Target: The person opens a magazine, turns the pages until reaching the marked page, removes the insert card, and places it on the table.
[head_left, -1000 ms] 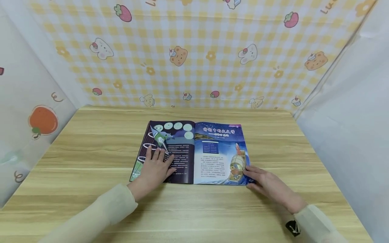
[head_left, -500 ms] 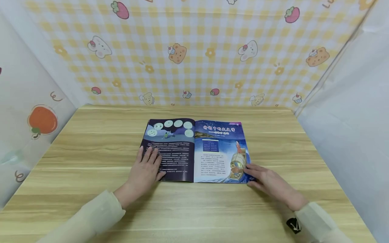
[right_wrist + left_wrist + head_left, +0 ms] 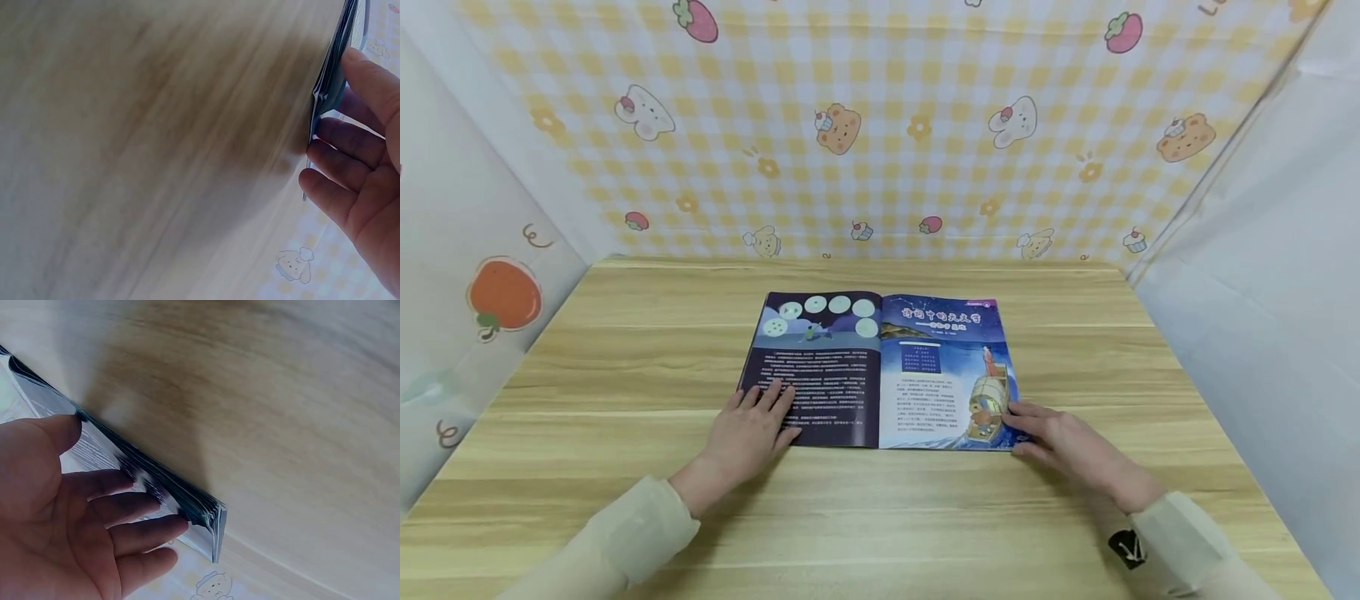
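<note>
An open magazine (image 3: 820, 392) lies flat on the table. Its left page is dark with pale circles, and its right page (image 3: 925, 408) is blue with a boat picture. My left hand (image 3: 748, 429) rests on the left page's lower outer corner, fingers spread and palm low; the left wrist view shows the fingertips (image 3: 147, 531) on the page near its outer edge. At the lower right corner is my right hand (image 3: 1067, 446), its index finger on the page's outer edge and its thumb by the near corner. In the right wrist view the fingers (image 3: 340, 165) are relaxed along the edge.
The wooden table (image 3: 880, 517) extends around the magazine on all sides. A yellow checked cloth (image 3: 917, 167) with cartoon animals and strawberries hangs behind it. White coverings (image 3: 1247, 275) stand on the right and left sides.
My left hand has slid left and slightly down to the page's outer corner. The loose, curled page under it now lies flat, showing the whole dark page. My right hand has hardly moved.
</note>
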`<control>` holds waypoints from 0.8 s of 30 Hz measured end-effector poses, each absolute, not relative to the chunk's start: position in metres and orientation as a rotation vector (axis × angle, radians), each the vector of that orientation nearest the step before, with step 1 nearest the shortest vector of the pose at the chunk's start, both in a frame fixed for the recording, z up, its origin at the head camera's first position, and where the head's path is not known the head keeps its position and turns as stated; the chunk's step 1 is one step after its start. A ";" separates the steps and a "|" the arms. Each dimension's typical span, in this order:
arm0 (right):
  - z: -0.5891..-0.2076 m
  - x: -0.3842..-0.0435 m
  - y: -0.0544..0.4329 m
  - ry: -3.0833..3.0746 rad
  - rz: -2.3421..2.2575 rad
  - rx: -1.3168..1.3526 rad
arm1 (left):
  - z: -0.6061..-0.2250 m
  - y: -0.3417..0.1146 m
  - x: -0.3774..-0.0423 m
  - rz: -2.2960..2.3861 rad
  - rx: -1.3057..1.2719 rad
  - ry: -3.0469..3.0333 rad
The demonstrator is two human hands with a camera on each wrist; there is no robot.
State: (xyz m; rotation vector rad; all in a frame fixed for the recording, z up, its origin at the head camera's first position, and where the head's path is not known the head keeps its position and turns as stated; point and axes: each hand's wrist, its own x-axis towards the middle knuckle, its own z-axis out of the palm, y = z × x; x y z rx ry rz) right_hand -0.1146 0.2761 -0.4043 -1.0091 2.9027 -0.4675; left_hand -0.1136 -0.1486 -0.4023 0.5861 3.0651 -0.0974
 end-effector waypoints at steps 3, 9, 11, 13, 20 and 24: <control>-0.404 -0.116 0.277 2.889 -0.483 -1.020 | -0.401 -0.147 -0.114 -0.104 0.577 3.036; -0.402 -0.119 0.280 2.839 -0.516 -1.036 | -0.398 -0.145 -0.115 -0.115 0.555 2.994; -0.401 -0.120 0.280 2.828 -0.520 -1.042 | -0.398 -0.145 -0.115 -0.116 0.550 2.984; -0.401 -0.121 0.281 2.827 -0.516 -1.044 | -0.398 -0.144 -0.116 -0.118 0.544 2.976; -0.403 -0.121 0.279 2.915 -0.462 -1.060 | -0.398 -0.142 -0.117 -0.127 0.522 2.957; -0.405 -0.119 0.278 2.974 -0.470 -1.072 | -0.398 -0.141 -0.117 -0.132 0.518 2.969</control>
